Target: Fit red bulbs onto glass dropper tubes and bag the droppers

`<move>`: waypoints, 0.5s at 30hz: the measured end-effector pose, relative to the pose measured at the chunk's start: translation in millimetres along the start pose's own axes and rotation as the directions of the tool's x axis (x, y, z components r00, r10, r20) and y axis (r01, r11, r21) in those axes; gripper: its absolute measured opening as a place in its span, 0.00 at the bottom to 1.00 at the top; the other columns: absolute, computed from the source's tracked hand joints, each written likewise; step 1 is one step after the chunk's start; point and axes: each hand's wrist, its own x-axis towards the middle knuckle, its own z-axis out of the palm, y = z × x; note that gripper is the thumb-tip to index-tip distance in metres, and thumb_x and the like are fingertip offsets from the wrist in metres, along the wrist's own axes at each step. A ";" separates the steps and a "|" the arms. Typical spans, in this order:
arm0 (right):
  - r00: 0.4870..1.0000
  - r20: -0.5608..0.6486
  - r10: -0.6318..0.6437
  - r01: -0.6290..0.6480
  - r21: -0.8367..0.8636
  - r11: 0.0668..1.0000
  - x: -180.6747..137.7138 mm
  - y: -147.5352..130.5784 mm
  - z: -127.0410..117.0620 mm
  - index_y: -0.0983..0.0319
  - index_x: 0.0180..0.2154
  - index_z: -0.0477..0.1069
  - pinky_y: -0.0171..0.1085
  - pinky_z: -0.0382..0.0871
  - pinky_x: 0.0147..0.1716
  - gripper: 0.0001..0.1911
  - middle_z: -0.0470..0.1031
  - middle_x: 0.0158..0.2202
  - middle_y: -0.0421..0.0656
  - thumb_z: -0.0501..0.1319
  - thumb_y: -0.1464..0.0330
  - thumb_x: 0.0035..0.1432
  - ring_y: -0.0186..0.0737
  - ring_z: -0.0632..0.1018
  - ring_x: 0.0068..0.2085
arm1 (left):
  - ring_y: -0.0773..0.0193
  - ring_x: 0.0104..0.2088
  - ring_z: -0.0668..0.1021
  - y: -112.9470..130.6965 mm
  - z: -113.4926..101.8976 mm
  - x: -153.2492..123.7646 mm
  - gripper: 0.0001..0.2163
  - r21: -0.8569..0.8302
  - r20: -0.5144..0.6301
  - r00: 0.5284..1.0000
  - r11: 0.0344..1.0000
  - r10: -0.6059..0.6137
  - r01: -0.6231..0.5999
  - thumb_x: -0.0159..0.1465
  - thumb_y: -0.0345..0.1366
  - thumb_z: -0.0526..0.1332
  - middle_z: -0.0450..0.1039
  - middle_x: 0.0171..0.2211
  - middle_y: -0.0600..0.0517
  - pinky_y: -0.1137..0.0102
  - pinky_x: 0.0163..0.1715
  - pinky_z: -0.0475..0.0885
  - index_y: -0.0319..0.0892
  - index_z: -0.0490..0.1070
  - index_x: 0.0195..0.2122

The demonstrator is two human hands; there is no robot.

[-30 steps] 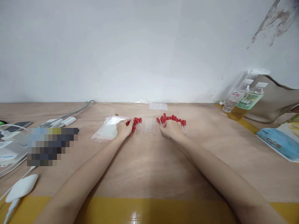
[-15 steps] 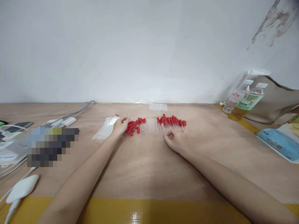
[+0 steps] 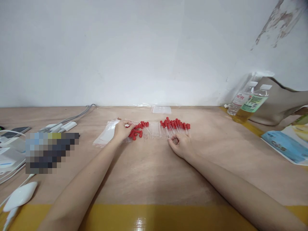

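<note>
My left hand (image 3: pixel 122 130) is over a loose pile of red rubber dropper bulbs (image 3: pixel 137 132). Its thumb and fingertips are drawn together at the pile, and I cannot make out what is between them. My right hand (image 3: pixel 180 143) rests on the table with curled fingers, closed on the lower end of a clear glass dropper tube. Just beyond it, several droppers with red bulbs (image 3: pixel 176 123) lie side by side. Bare clear tubes (image 3: pixel 155 130) form a row between the hands. Clear plastic bags (image 3: pixel 106 133) lie left of my left hand.
Another clear bag (image 3: pixel 161 110) lies by the wall. Two bottles (image 3: pixel 251 104) and a grey-beige bag (image 3: pixel 271 102) stand at the back right, with a blue packet (image 3: pixel 279 142) nearer. Chargers and cables (image 3: pixel 57 126) lie on the left, near a white puck-like device (image 3: pixel 21 195).
The whole view has shifted slightly. My left hand's fingertips have come closer together over the red bulbs. My right hand stays by the droppers, curled much as before.
</note>
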 end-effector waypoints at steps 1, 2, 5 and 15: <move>1.000 -0.005 -0.004 0.004 0.005 1.000 0.3 0.5 0.4 0.62 0.21 0.65 0.37 0.55 0.34 0.10 0.64 0.17 0.36 0.56 0.64 0.50 0.32 0.68 0.23 | 0.59 0.36 0.75 1.3 -0.6 1.6 0.10 -0.025 -0.026 1.000 1.000 -0.012 0.011 0.52 0.42 0.59 0.75 0.34 0.50 0.69 0.37 0.66 0.42 0.72 0.25; 1.000 -0.012 -0.011 0.011 0.014 1.000 0.5 1.3 0.9 0.62 0.22 0.65 0.38 0.55 0.34 0.10 0.65 0.18 0.37 0.56 0.64 0.50 0.33 0.68 0.23 | 0.59 0.37 0.75 3.9 -1.1 2.5 0.10 -0.051 -0.054 0.998 0.999 -0.015 0.012 0.53 0.43 0.59 0.75 0.34 0.50 0.68 0.38 0.66 0.41 0.72 0.26; 0.999 -0.016 -0.041 0.042 0.100 0.994 0.6 5.1 3.7 0.62 0.25 0.64 0.37 0.59 0.31 0.09 0.68 0.22 0.40 0.54 0.64 0.53 0.35 0.69 0.25 | 0.61 0.37 0.75 20.3 -0.2 -3.4 0.11 -0.180 -0.104 0.992 0.979 0.072 -0.090 0.57 0.43 0.55 0.74 0.35 0.49 0.68 0.37 0.67 0.40 0.69 0.30; 0.948 0.038 -0.316 0.303 0.192 0.933 -5.2 3.3 -0.7 0.60 0.41 0.67 0.39 0.64 0.38 0.11 0.75 0.36 0.45 0.49 0.68 0.59 0.39 0.74 0.36 | 0.65 0.32 0.74 42.8 35.0 -81.5 0.09 -0.371 0.283 0.885 0.893 0.370 -0.255 0.60 0.37 0.56 0.72 0.32 0.52 0.70 0.34 0.68 0.43 0.64 0.40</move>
